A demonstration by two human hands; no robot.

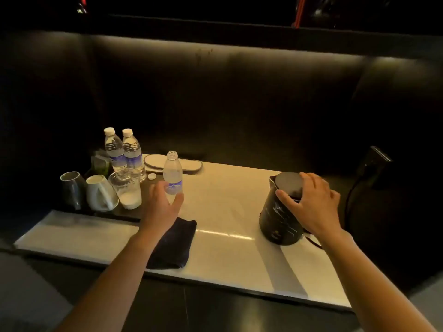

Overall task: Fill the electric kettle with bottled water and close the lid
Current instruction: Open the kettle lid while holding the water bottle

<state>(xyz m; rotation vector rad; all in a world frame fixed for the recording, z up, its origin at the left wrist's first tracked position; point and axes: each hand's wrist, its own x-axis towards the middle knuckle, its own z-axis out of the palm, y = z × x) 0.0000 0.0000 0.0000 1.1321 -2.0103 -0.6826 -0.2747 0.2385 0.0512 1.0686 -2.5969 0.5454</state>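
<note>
A black electric kettle (279,219) stands on the pale table (227,207) at the right, its lid down. My right hand (309,202) rests on the lid's top and rim, fingers spread over it. An uncapped clear water bottle (172,172) stands upright left of centre and looks empty. My left hand (160,202) is just in front of the bottle's base, fingers apart and curved around it, thumb close to the bottle; whether it touches is unclear. The bottle's white cap (151,176) lies on the table behind my left hand.
Two capped full bottles (122,149) stand at the back left. A dark mug (72,188), a white mug (99,192) and a glass tumbler (127,188) sit on a tray at the left. A dark folded cloth (175,243) lies near the front edge. The kettle's cord (350,200) runs to the right.
</note>
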